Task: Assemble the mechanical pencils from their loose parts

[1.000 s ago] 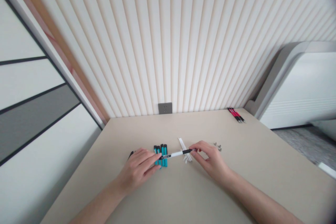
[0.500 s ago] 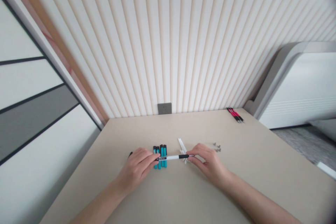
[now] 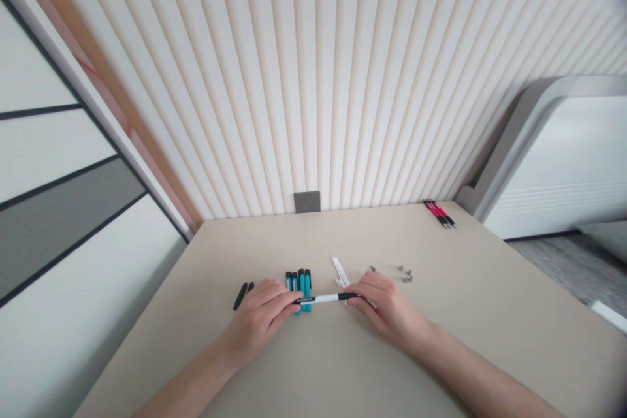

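Note:
A white pen with black ends (image 3: 326, 298) lies level between my two hands, just above the table. My left hand (image 3: 262, 313) pinches its left end, and my right hand (image 3: 385, 304) pinches the black right end. Behind the pen and the left fingers are several teal pen barrels with black tops (image 3: 304, 281), side by side. Thin white sticks, perhaps refills (image 3: 339, 270), lie beyond the right fingertips and are partly covered. Black pen parts that look like caps (image 3: 240, 296) rest left of my left hand. Small grey tips (image 3: 406, 274) are scattered past my right hand.
The beige table (image 3: 313, 366) meets a ribbed wall with a dark socket (image 3: 307, 202). Several pink and black pens (image 3: 439, 214) lie at the far right corner. A white headboard (image 3: 563, 163) stands to the right, a panelled cabinet (image 3: 63, 222) to the left.
Both hands have shifted slightly with the pen, the left one to the right and nearer me. More of the black parts on the left now shows.

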A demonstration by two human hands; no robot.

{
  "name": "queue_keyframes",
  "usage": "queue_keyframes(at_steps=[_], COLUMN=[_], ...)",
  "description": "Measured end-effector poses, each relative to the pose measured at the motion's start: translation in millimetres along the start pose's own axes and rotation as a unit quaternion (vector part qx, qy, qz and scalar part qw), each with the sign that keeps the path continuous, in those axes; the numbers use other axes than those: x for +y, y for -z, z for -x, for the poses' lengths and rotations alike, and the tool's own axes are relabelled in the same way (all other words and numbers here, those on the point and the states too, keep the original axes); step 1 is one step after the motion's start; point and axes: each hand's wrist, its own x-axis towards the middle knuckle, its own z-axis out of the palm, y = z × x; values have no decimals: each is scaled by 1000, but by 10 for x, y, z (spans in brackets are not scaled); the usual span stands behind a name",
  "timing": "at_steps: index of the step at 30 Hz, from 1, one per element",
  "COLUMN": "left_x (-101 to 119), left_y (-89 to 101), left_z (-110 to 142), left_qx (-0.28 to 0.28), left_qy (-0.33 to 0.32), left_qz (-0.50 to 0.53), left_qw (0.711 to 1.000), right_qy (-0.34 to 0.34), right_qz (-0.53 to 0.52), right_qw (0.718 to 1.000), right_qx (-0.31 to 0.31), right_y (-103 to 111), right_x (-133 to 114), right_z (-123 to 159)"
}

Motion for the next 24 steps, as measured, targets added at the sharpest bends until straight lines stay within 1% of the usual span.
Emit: queue_keyframes(at_steps=[6, 9, 14, 17, 19, 21, 23, 24], left_x=[26, 24, -5, -26, -44, -65, -82, -88], left_y=[19, 29, 21, 9, 7, 16, 30, 36], left_z=[-28, -29, 0, 19, 25, 23, 10, 1], left_qx=[-2, -9, 6, 16, 23, 22, 15, 11], left_qy=[-13, -14, 0, 20, 40, 46, 38, 31], left_qz=[-35, -49, -62, -81, -90, -90, -87, -84], left_qw=[999, 999, 998, 996, 995, 995, 995, 996], right_qy=[-2, -4, 23, 17, -13, -66, -144, -193], right_qz=[54, 55, 41, 58, 77, 104, 152, 185], right_qw=[998, 998, 998, 998, 997, 991, 970, 954], right_qx=[-25, -35, -33, -23, 7, 60, 121, 133], right_y=[-22, -7, 58, 98, 153, 254, 406, 496], right_x=[-19, -33, -76, -43, 64, 262, 535, 687], right_z=[-3, -12, -37, -58, -71, -72, -52, -32])
